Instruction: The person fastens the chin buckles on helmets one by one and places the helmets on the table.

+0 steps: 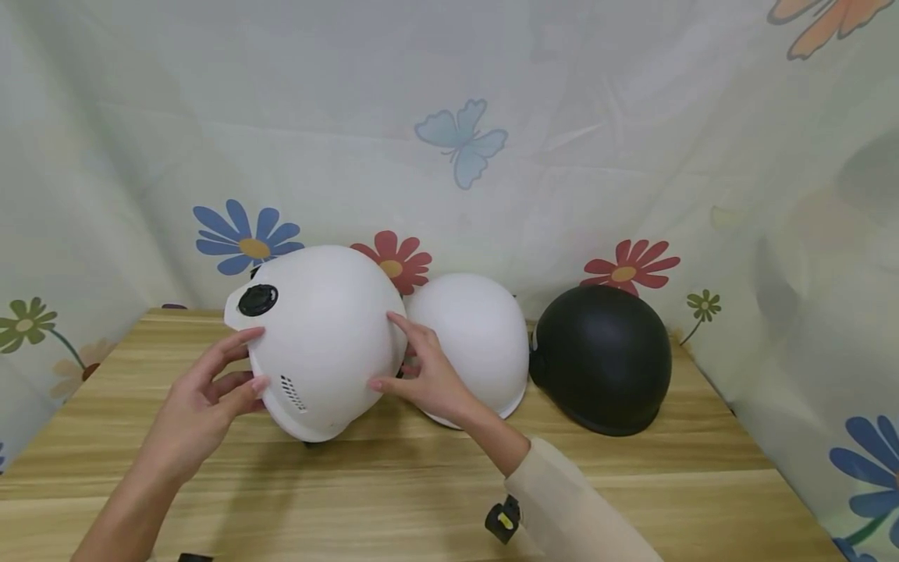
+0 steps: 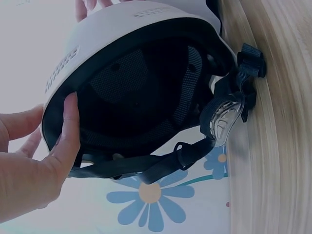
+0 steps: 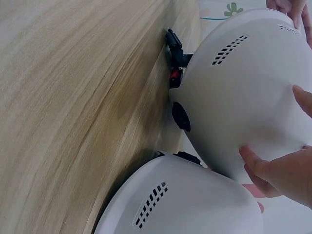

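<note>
white helmet (image 1: 330, 336), smooth, domed; pinched at rim (image 2: 146, 23) by left grip (image 1: 200, 402), touched by outspread right grip (image 1: 435, 378); dark mesh padding (image 2: 119, 78) inside, visible only from left wrist.

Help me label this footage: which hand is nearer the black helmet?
Right. The right hand touches the held helmet on the side toward the black helmet; the left hand grips the opposite edge, farther off.
</note>
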A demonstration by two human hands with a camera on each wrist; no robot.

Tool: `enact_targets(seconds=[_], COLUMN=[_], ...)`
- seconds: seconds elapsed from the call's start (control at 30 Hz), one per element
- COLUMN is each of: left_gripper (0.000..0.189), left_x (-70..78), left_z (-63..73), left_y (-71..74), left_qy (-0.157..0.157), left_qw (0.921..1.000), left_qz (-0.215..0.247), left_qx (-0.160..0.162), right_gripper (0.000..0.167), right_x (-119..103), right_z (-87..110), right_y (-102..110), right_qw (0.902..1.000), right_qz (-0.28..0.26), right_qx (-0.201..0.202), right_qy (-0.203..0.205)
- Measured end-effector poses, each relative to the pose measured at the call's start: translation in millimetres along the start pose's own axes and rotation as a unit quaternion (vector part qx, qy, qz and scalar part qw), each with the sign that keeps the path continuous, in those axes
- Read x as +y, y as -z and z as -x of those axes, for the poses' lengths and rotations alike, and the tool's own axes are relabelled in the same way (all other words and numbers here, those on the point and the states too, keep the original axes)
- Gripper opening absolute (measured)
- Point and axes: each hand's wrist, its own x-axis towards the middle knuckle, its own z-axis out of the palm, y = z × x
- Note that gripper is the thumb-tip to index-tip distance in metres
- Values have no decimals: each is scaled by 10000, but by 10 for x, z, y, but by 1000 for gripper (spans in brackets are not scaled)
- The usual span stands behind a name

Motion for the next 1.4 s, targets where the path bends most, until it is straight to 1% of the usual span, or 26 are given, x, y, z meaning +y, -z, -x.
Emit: enact_targets(seconds=[0.13, 0.33, 0.37, 0.63, 0.73, 0.83, 0.93, 1.03, 1.13, 1.2, 1.27, 1.4], left_gripper=[55, 56, 56, 56, 51, 45, 40, 37, 34, 33, 34, 36], left_x=[4, -4, -2, 46, 74, 104, 135, 150, 143, 138, 136, 127], left_z=[-3, -18, -22, -42, -51, -57, -64, -70, -69, -66, -64, -61], left_y=[-13, -3, -1, -5, -22, -44, -66, -95, -117, -119, -110, -91], left_qy=[-27, -70, -76, -99, -263, -403, -379, -347, -467, -511, -453, -236], left_qw=[9999, 9991, 9991, 9996, 9986, 9952, 9907, 9861, 9827, 9821, 9821, 9836], left_qz=[64, 359, 350, -148, -421, -877, -1295, -1621, -1793, -1815, -1827, -1786], left_qx=[72, 208, 222, 219, 191, 187, 148, 59, 12, 14, 0, -75], right_gripper=[83, 83, 83, 85, 85, 86, 85, 84, 82, 81, 80, 78], right_x=[-2, -5, -5, 8, 3, -12, -21, -17, 2, 14, 19, 20], right_z=[11, 26, 29, 26, 23, 23, 21, 14, 10, 8, 8, 3], right_y=[12, 13, 13, 15, 12, 8, 4, 4, 6, 10, 15, 23], right_qw=[10000, 10000, 10000, 9999, 9998, 9997, 9997, 9998, 9999, 9999, 9999, 9998], right_qz=[-5, 13, 12, -86, -180, -222, -218, -177, -115, -69, -57, -91], right_qx=[-8, -27, -30, -60, -72, -50, -19, -20, -54, -69, -95, -124], right_qy=[-32, -40, -37, -55, -42, -41, -47, -48, -42, -55, -76, -119])
